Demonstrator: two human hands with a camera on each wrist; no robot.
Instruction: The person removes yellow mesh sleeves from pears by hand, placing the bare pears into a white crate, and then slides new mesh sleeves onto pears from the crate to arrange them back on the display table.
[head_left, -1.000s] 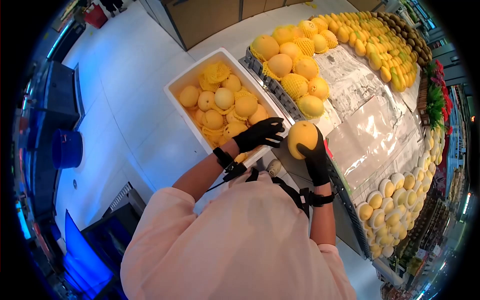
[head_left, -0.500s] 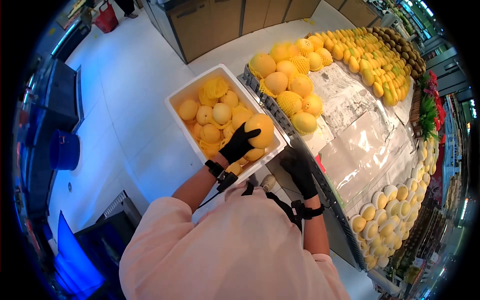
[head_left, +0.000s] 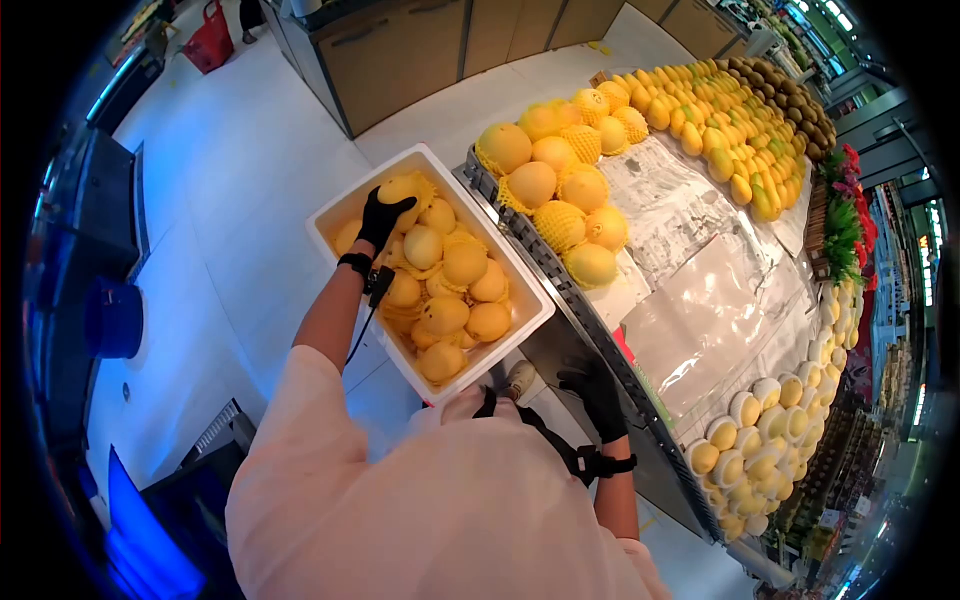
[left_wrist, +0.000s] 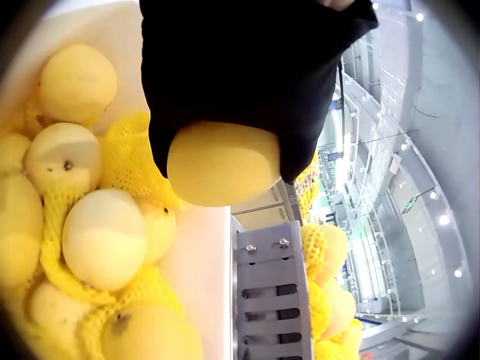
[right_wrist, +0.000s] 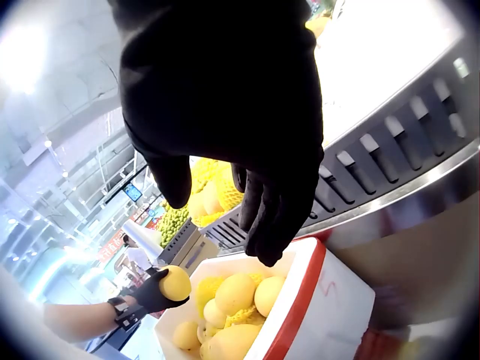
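Shop floor [head_left: 215,230], left grip [head_left: 380,215] round yellow fruit [left_wrist: 225,166], right grip [head_left: 598,400] relaxed, box scrawl [right_wrist: 328,289] only in right-wrist view

From my station I see a loose, pale pink shirt [head_left: 440,510] with short sleeves [head_left: 312,395]. The left hand [head_left: 379,218] and right hand [head_left: 598,400] wear plain black gloves [right_wrist: 217,90]. A black band [head_left: 355,263] rings the left wrist, with a small boxy black unit [head_left: 380,283] and thin dark cable [head_left: 361,330]. I also make out a black right-wrist band [head_left: 615,465] and one pale shoe [head_left: 520,378].
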